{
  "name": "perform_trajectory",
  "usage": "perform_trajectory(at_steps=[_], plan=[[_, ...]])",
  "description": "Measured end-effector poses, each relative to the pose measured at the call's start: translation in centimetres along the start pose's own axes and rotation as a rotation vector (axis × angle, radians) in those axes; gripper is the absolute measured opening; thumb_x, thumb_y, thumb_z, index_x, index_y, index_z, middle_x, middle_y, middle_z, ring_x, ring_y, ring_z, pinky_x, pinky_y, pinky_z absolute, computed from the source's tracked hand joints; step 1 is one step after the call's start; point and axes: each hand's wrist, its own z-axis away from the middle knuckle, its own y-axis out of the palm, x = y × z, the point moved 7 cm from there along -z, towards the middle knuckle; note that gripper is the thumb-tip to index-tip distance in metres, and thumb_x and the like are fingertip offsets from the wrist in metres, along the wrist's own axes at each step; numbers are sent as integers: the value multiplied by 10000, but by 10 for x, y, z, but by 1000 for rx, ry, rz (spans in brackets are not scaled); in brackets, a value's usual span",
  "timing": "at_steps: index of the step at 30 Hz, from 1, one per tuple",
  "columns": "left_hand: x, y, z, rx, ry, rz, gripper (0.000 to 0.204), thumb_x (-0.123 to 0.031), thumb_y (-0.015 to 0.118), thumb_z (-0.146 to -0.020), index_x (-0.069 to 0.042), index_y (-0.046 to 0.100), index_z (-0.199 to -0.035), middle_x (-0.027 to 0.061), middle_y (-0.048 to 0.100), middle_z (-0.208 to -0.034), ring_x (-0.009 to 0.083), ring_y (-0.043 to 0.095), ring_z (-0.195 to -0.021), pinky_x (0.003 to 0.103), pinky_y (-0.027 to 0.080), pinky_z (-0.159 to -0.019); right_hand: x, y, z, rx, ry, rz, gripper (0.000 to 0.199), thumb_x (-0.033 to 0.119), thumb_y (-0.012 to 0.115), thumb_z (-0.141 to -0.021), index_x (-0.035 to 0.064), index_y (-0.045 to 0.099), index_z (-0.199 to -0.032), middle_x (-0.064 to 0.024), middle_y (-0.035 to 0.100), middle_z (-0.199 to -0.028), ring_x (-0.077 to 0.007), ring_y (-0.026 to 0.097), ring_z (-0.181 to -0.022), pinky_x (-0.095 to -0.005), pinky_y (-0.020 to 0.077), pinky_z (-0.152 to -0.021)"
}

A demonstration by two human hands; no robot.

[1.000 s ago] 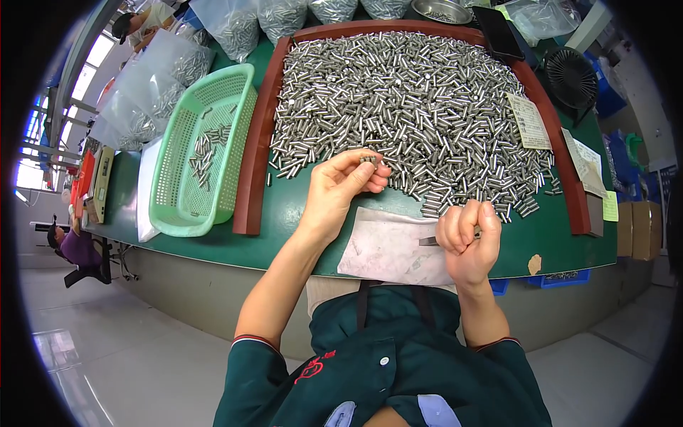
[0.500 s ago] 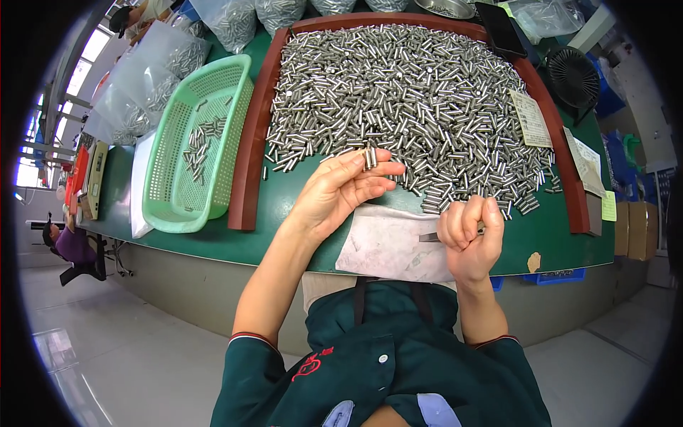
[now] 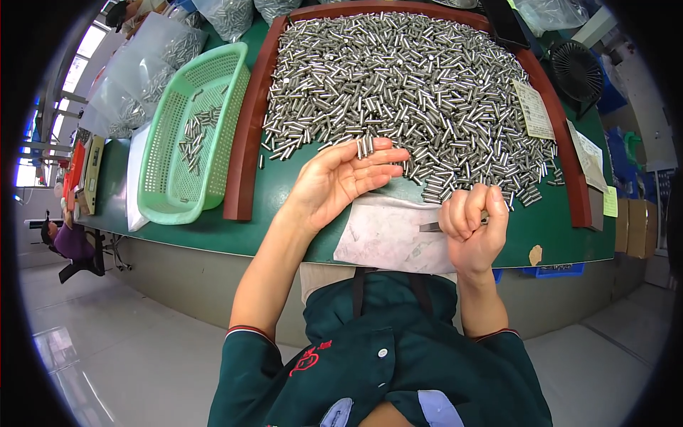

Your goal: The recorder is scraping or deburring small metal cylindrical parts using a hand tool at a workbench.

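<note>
My left hand is turned palm up in front of a heap of small metal pins. Its thumb and index finger pinch a few metal pins side by side, while the other fingers stay loosely stretched. To the right, my right hand is curled over a flat metal tool; only its blunt grey end sticks out to the left, and the rest is hidden in the fingers. A stained pale cloth lies beneath that end, at the table's front edge.
A dark red frame borders the heap on the green table. Left of it stands a green plastic basket with some pins inside. Paper slips, a black fan and a phone are on the right; bags of pins stand behind.
The pins in my left hand now show more spread out in a row, with the hand slightly turned. My right hand keeps its grip on the tool. The whole view has shifted a little.
</note>
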Motion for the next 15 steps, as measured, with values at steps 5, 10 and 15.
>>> perform_trajectory(at_steps=[5,10,15], plan=[[4,0,-1,18,-40,77,416,-224,320,-891,113,392,-1125,281,454,-1130,308,528,-990,342,462,-827,1,-1,2,-5,-7,-6,396,217,229,-903,70,304,-543,-15,286,-437,-71,183,-390,-225,194,-374],[-14,-4,13,-155,146,-298,327,-193,409,-886,73,443,-1072,230,549,-1006,225,599,-824,264,505,-695,1,2,1,23,-15,17,393,208,236,-903,68,304,-542,-17,286,-433,-72,195,-389,-224,193,-369],[-99,39,81,-508,860,-1432,179,-81,411,-875,35,530,-943,140,596,-886,151,580,-744,246,462,-674,3,-4,0,8,-24,16,384,204,259,-897,65,304,-542,-18,295,-437,-74,214,-389,-225,201,-372]])
